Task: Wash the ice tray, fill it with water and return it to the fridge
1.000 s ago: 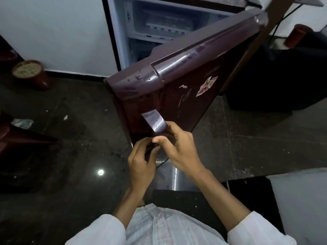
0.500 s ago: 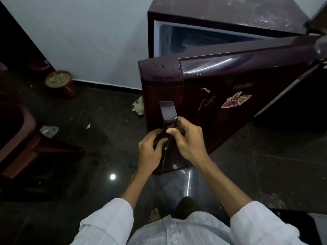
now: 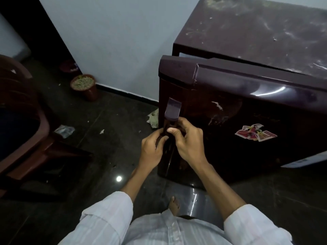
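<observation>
A small maroon fridge (image 3: 265,32) stands against the white wall. Its door (image 3: 238,121) is almost against the cabinet, with only a thin gap showing at the top left. A glossy handle (image 3: 172,110) runs down the door's left edge. My left hand (image 3: 153,149) grips the handle from the left, fingers curled round it. My right hand (image 3: 189,140) grips the same handle from the right, thumb across its front. The ice tray is not in view; the fridge's inside is hidden.
A brown plastic chair (image 3: 26,124) stands at the left. A clay pot (image 3: 85,85) sits by the wall. Crumpled paper (image 3: 153,117) and a wrapper (image 3: 64,130) lie on the dark glossy floor. My bare foot (image 3: 174,206) is near the door's bottom.
The fridge door has swung from wide open to nearly closed, hiding the freezer compartment. Both hands stayed on the handle and moved with it.
</observation>
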